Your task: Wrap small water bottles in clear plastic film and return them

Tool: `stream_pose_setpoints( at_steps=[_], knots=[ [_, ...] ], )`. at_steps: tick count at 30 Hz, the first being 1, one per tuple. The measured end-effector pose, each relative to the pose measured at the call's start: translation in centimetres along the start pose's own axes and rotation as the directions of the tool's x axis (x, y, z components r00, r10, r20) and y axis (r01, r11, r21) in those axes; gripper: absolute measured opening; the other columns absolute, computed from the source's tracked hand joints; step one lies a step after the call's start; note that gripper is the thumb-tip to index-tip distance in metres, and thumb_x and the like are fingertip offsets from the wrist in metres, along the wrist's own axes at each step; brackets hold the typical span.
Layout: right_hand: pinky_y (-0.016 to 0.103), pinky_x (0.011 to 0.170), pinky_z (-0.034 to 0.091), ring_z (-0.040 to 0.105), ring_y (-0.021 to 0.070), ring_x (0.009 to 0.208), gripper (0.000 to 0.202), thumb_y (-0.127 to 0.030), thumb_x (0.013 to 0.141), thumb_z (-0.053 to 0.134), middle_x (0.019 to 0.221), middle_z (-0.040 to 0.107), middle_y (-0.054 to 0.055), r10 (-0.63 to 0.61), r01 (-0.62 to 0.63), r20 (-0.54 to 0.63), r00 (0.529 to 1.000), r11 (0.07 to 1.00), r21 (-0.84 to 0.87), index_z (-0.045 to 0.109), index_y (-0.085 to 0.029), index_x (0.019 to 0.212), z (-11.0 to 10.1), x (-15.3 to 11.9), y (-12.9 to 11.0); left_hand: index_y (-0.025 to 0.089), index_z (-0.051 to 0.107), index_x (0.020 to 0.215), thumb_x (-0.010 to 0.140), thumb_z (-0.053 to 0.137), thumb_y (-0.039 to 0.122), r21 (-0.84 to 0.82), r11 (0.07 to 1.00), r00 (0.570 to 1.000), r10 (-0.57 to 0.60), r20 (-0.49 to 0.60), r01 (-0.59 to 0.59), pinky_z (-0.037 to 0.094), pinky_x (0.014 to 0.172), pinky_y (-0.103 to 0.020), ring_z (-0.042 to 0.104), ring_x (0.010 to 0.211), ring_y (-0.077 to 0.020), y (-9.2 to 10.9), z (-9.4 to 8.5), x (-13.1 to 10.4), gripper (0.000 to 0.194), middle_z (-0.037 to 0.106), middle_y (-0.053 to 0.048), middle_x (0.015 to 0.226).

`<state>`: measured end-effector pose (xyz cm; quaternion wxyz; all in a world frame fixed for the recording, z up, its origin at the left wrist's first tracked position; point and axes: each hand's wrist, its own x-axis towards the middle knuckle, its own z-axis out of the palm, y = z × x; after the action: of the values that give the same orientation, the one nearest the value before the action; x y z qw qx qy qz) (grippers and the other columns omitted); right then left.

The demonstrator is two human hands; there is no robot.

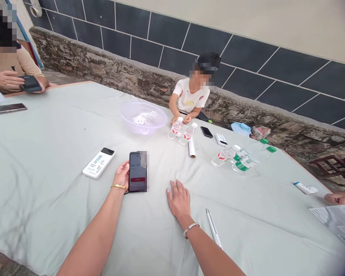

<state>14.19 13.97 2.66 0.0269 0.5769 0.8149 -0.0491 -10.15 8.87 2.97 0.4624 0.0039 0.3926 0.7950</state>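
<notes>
My left hand point(121, 175) grips the left edge of a dark phone point(138, 172), which is held upright with its screen facing me and reading 00:55. A gold bracelet is on that wrist. My right hand point(179, 198) lies flat on the pale tablecloth point(149, 234), fingers spread, holding nothing; a silver bracelet is on its wrist. To the left of the phone rests a white power bank point(99, 163) with a black end. A thin silver, pen-like object point(213, 229) lies right of my right forearm.
A translucent purple basin point(123, 119) holds something white. Past my hands stand water bottles point(188, 134) near a white roll point(191, 148), a black phone point(206, 132) and green-labelled bottles point(245, 163). People sit at the far side, left and right edge.
</notes>
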Motion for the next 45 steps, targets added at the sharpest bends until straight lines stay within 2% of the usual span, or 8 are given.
stream_pose_setpoints(
  at_steps=[10, 19, 26, 35, 45],
  knots=[
    [0.043, 0.114, 0.016, 0.024, 0.022, 0.142, 0.053, -0.041, 0.096, 0.027, 0.153, 0.033, 0.008, 0.001, -0.001, 0.006, 1.0, 1.0, 0.008, 0.039, -0.021, 0.144, -0.18, -0.04, -0.11, 0.019, 0.064, 0.092, 0.066, 0.081, 0.027, 0.004, 1.0, 1.0, 0.001, -0.01, -0.001, 0.058, 0.069, -0.034, 0.068, 0.066, -0.0172, 0.02, 0.03, 0.01, 0.032, 0.07, 0.0, 0.073],
    [0.043, 0.115, 0.014, 0.023, 0.0218, 0.142, 0.054, -0.043, 0.097, 0.024, 0.154, 0.032, 0.007, -0.006, 0.006, 0.004, 1.0, 1.0, 0.018, 0.038, -0.021, 0.145, -0.21, -0.19, -0.08, 0.018, 0.063, 0.093, 0.062, 0.083, 0.028, -0.013, 1.0, 1.0, -0.001, 0.005, 0.001, 0.058, 0.071, -0.035, 0.068, 0.063, -0.016, 0.02, -0.03, 0.07, 0.038, 0.071, -0.001, 0.073],
    [0.043, 0.115, 0.014, 0.023, 0.0214, 0.142, 0.054, -0.042, 0.097, 0.025, 0.154, 0.031, 0.007, -0.004, 0.004, 0.001, 1.0, 1.0, 0.025, 0.038, -0.022, 0.145, -0.1, -0.14, -0.08, 0.019, 0.063, 0.091, 0.064, 0.081, 0.027, -0.004, 1.0, 1.0, -0.002, -0.022, 0.002, 0.058, 0.071, -0.033, 0.067, 0.062, -0.0151, 0.25, 0.36, -0.17, 0.033, 0.07, 0.001, 0.071],
    [0.043, 0.114, 0.016, 0.024, 0.0217, 0.142, 0.053, -0.041, 0.097, 0.026, 0.153, 0.033, 0.008, -0.007, 0.007, -0.009, 1.0, 1.0, 0.013, 0.038, -0.022, 0.145, -0.08, -0.09, -0.15, 0.018, 0.063, 0.092, 0.066, 0.081, 0.027, -0.005, 1.0, 1.0, 0.025, 0.005, -0.025, 0.057, 0.067, -0.03, 0.066, 0.062, -0.0142, -0.05, -0.24, 0.22, 0.033, 0.071, -0.001, 0.074],
    [0.043, 0.114, 0.016, 0.024, 0.022, 0.142, 0.053, -0.041, 0.096, 0.028, 0.153, 0.032, 0.008, -0.003, 0.003, -0.004, 1.0, 1.0, 0.018, 0.039, -0.022, 0.144, -0.06, -0.03, -0.14, 0.02, 0.063, 0.093, 0.063, 0.083, 0.032, 0.011, 1.0, 1.0, 0.026, 0.009, -0.026, 0.057, 0.07, -0.034, 0.068, 0.067, -0.0163, -0.05, -0.3, 0.25, 0.039, 0.071, -0.001, 0.076]
  ],
)
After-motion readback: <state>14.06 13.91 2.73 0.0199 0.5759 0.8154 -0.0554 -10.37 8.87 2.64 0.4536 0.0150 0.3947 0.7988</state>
